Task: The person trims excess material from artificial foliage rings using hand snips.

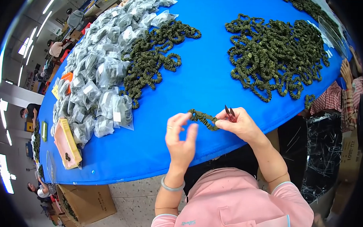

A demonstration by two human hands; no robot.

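A dark green ruffled fabric loop (205, 119) is stretched between my two hands over the near edge of the blue table. My right hand (240, 124) pinches the loop's right end between thumb and finger and also holds small snips with red handles (231, 117), blades pointing up. At the loop's left end, my left hand (180, 133) has its fingers curled near the fabric and its thumb apart; the fingertips are partly hidden behind the loop. A large pile of similar green loops (271, 52) lies at the back right, and a smaller pile (151, 60) at the left centre.
Many filled clear plastic bags (107, 71) are heaped along the left of the blue table (191, 74). A yellow-edged tray (64, 143) stands at the near left. A cardboard box (92, 204) is below. A co-worker's hand (346, 73) shows at right; other people sit at left.
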